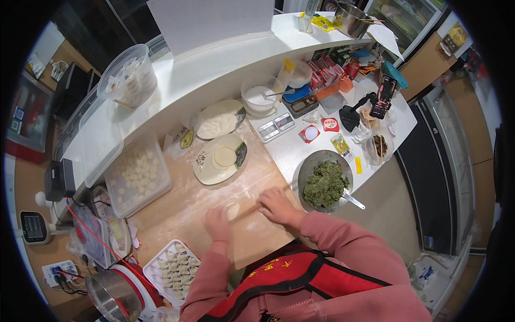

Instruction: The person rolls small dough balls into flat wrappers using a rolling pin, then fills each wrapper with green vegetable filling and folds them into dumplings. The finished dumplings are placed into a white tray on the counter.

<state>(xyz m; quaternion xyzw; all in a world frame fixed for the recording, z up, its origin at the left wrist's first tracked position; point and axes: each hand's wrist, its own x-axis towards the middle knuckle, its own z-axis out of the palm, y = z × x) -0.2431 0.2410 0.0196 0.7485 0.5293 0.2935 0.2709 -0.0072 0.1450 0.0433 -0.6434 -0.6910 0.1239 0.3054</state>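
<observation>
My left hand [217,223] grips the edge of a thin round dough wrapper [232,211] on the floured wooden board [189,209]. Under my right hand [277,205] lies a slim wooden rolling pin [248,210], its near end reaching the wrapper; the palm covers part of it. Beyond my hands, an oval plate [204,172] carries a few flat rolled wrappers [224,157]. Another oval plate [197,120] behind it holds white flour [217,124]. To the right of my right hand stands a steel bowl [302,177] of chopped green filling [326,183] with a metal spoon handle [354,200] sticking out.
A plastic box [165,177] of small dough pieces stands at the left. Nearer me, a white tray [149,273] holds several filled dumplings, beside a steel mixer bowl [108,290]. A kitchen scale [301,105] and a phone on a stand [383,96] are at the right.
</observation>
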